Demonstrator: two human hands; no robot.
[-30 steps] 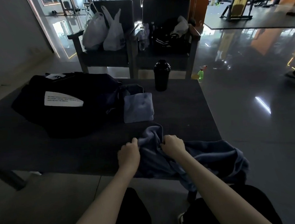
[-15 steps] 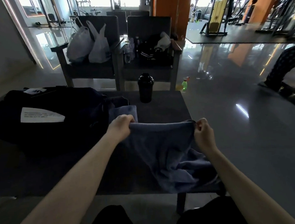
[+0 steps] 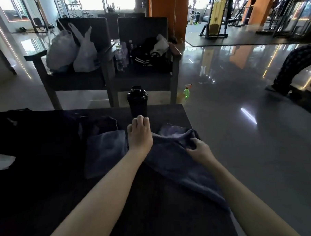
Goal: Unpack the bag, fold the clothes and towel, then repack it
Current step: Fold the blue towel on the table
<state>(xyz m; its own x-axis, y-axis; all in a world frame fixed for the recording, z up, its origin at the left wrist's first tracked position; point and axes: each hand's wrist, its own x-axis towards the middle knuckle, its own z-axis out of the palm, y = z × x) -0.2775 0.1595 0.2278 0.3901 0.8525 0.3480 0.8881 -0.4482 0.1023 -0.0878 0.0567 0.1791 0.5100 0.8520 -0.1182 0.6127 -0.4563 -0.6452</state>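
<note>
The towel [image 3: 172, 161] lies rumpled on the counter [image 3: 168, 113]. The left hand [image 3: 140, 136] curls its fingers [image 3: 140, 119] down on the far corner, just short of the bottle [image 3: 137, 100], apparently anchoring it. The right hand [image 3: 200, 149] pinches a fold, likely to pull the cloth flat. A folded cloth [image 3: 106, 152] sits just left of the fingers.

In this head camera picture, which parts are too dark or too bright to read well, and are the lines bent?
Head view: the black bag and the table are underexposed and nearly merge; the back windows are blown out; the glossy floor carries glare streaks; lines near the edges lean and bow; the towel stays readable.
</note>
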